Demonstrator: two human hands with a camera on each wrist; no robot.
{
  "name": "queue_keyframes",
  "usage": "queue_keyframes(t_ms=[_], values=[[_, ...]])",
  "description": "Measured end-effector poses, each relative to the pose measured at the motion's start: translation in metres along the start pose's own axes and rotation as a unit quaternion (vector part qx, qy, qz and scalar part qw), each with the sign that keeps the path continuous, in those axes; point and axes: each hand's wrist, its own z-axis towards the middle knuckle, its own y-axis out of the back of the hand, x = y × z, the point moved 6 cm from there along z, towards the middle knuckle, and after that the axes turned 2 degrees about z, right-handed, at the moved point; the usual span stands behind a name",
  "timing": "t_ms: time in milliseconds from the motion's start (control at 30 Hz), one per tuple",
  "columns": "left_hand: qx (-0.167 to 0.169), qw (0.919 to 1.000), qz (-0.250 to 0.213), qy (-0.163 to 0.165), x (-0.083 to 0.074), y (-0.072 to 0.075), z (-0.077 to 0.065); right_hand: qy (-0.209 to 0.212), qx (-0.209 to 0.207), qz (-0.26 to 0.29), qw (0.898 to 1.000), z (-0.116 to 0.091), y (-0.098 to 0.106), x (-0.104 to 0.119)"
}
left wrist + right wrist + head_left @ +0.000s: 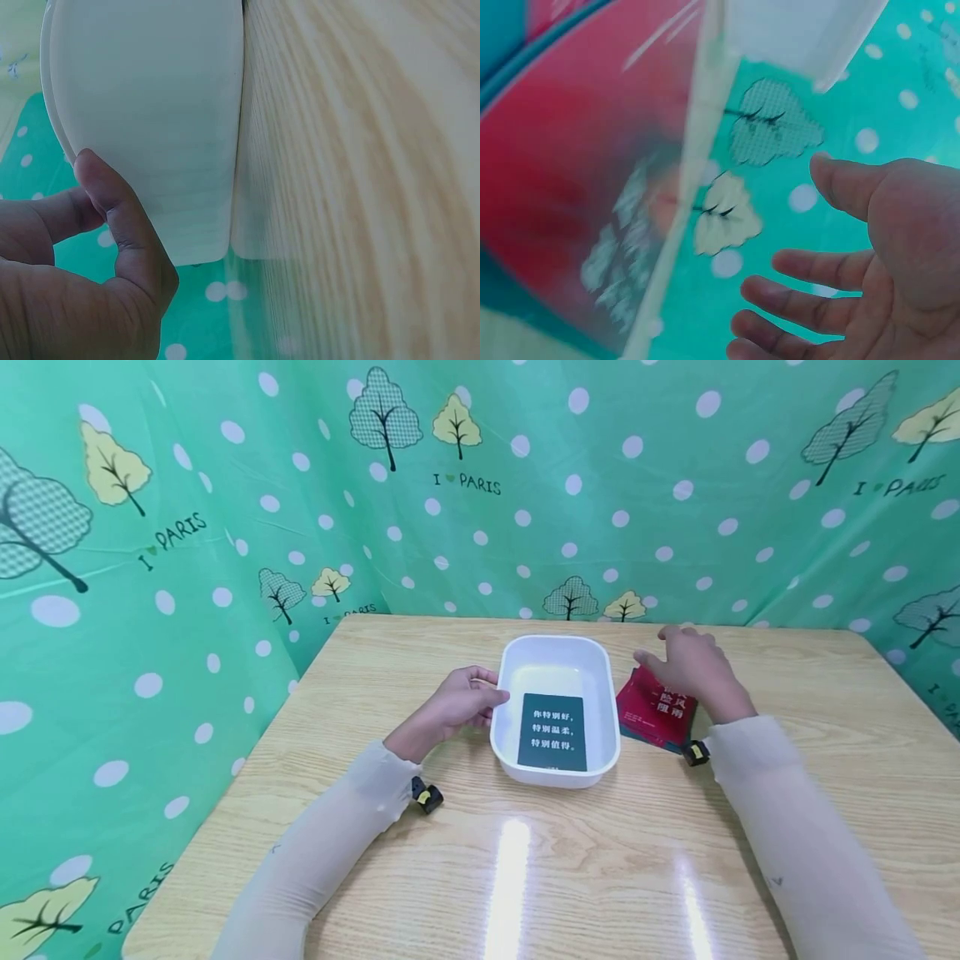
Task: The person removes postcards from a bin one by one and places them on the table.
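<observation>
A white plastic basin (555,781) stands on the table, with a dark green card (551,732) bearing white writing flat on its bottom. At the basin's left side my left hand (467,700) pinches the rim, thumb over the edge and fingers along the outside. The left wrist view shows this thumb (124,217) against the basin's pale wall (154,127). Right of the basin lies a small pile with a red card (652,714) on top and dark green edges below. Over its far edge hovers my right hand (693,664), fingers spread apart and holding nothing.
The wooden table (420,877) reaches back to a green curtain (480,560) with white dots and printed trees, which also hangs along the left side. Small black cameras (427,797) sit at both wrists.
</observation>
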Motion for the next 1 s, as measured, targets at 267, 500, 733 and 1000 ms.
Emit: queue_keyframes(t_ms=[267, 500, 733, 1000], values=[[-0.001, 1.0, 0.001, -0.001, -0.002, -0.001, 0.0, 0.054, 0.001, 0.0, 0.999, -0.009, 0.0, 0.045], [-0.003, 1.0, 0.004, 0.003, 0.0, 0.001, 0.0, 0.101, 0.003, 0.012, 0.995, -0.016, -0.014, 0.074], [0.002, 1.0, 0.003, 0.008, 0.002, 0.002, -0.001, 0.169, 0.038, 0.03, 0.984, -0.024, -0.026, 0.097], [0.002, 1.0, 0.0, 0.002, 0.0, 0.001, 0.0, 0.185, 0.096, 0.035, 0.977, -0.033, -0.045, 0.11]])
